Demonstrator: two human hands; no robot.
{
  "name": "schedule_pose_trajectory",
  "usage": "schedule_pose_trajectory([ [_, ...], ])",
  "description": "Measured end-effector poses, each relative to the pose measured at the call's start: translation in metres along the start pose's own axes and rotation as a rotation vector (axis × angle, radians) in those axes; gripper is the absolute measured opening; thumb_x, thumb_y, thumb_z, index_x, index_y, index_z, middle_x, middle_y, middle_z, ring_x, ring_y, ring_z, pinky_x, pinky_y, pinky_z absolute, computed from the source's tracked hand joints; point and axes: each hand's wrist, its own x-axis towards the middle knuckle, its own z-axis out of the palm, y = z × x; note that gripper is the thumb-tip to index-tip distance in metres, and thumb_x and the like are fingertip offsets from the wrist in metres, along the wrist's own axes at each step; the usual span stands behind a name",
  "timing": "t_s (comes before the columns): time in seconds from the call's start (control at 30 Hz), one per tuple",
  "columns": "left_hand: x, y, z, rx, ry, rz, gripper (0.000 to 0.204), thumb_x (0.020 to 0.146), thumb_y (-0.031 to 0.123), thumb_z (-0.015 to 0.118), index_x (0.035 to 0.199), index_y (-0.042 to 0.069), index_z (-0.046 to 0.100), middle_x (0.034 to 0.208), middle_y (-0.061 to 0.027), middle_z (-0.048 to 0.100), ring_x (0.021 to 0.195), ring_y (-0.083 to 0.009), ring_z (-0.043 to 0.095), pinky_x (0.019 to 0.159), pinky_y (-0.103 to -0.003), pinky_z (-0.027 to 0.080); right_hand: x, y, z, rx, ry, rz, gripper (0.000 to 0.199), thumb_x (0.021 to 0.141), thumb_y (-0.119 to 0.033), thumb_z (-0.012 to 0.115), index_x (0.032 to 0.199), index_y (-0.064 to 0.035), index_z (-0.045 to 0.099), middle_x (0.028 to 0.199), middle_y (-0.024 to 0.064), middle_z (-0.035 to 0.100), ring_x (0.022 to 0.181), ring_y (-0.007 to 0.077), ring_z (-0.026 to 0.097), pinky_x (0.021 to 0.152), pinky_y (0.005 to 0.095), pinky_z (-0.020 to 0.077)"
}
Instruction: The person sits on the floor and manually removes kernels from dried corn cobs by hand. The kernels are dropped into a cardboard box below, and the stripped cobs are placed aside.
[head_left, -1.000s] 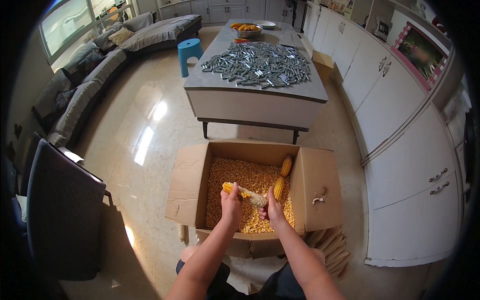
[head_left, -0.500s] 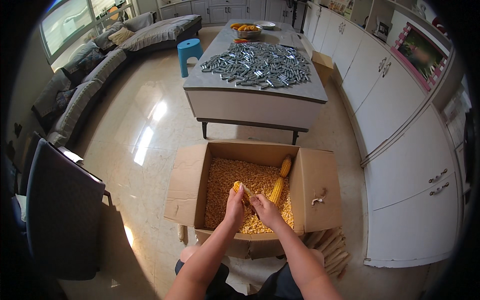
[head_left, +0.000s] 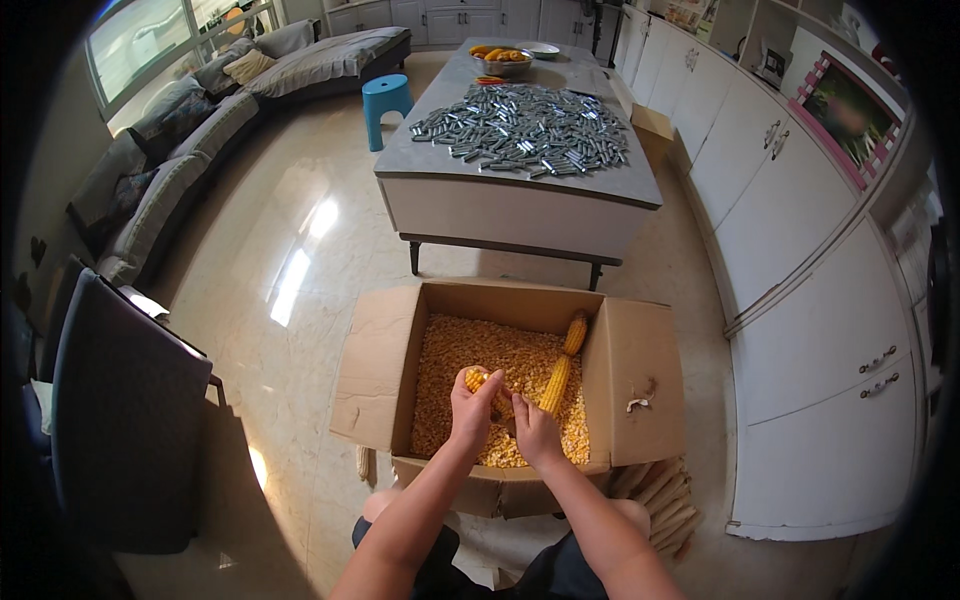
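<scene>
My left hand (head_left: 472,412) is closed around a yellow corn cob (head_left: 475,380), its kernelled end showing past the fingers. Close beside it, my right hand (head_left: 537,432) is closed too, fingertips near the cob's lower part; what it grips is too small and hidden to make out. Both hands are over an open cardboard box (head_left: 375,365) holding a thick layer of loose corn kernels (head_left: 470,340). Along the box's right side, one whole ear of corn (head_left: 555,385) lies on the kernels, and another ear (head_left: 576,333) leans near the far right corner.
Bare cobs (head_left: 660,500) are piled on the floor right of the box, and one cob (head_left: 363,462) lies to its left. Beyond stands a table (head_left: 500,208) bearing many small metallic cylinders (head_left: 530,125) and a bowl (head_left: 505,67). A blue stool (head_left: 387,98) and dark chair (head_left: 125,410) stand leftward.
My left thumb has shifted over the cob, and my right hand has turned more upright beside it. The whole view has moved slightly.
</scene>
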Motion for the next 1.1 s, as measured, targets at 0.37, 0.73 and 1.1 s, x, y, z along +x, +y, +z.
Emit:
schedule_pose_trajectory([
  [0.37,-0.006,0.005,0.003,-0.106,-0.053,-0.086,0.018,0.088,0.024,0.049,0.094,0.007,0.048,0.073,0.0011,0.05,0.067,-0.0075,0.045,0.063,-0.02,0.037,0.008,-0.004,-0.008,-0.107,-0.071,0.173,0.054,0.088,-0.049,0.034,0.082,-0.0035,0.063,0.067,0.0203,0.059,0.069,0.0377,0.058,0.059,0.0435,0.0449],
  [0.73,-0.008,0.0,0.009,-0.015,-0.117,-0.033,0.016,0.088,0.024,0.051,0.087,0.008,0.048,0.075,-0.0002,0.053,0.069,-0.0063,0.047,0.063,-0.021,0.039,0.001,-0.012,-0.01,-0.025,-0.059,0.115,0.058,0.087,-0.052,0.035,0.076,-0.0007,0.062,0.064,0.0207,0.058,0.066,0.0376,0.057,0.058,0.0428,0.0433],
  [1.1,-0.002,-0.004,0.002,0.021,-0.08,-0.107,0.022,0.087,0.03,0.049,0.087,0.008,0.049,0.076,-0.0026,0.052,0.069,-0.0105,0.05,0.061,-0.023,0.041,0.005,0.004,0.0,0.099,-0.089,0.326,0.065,0.086,-0.055,0.034,0.076,0.0033,0.06,0.065,0.0221,0.058,0.067,0.0378,0.058,0.058,0.0433,0.043],
])
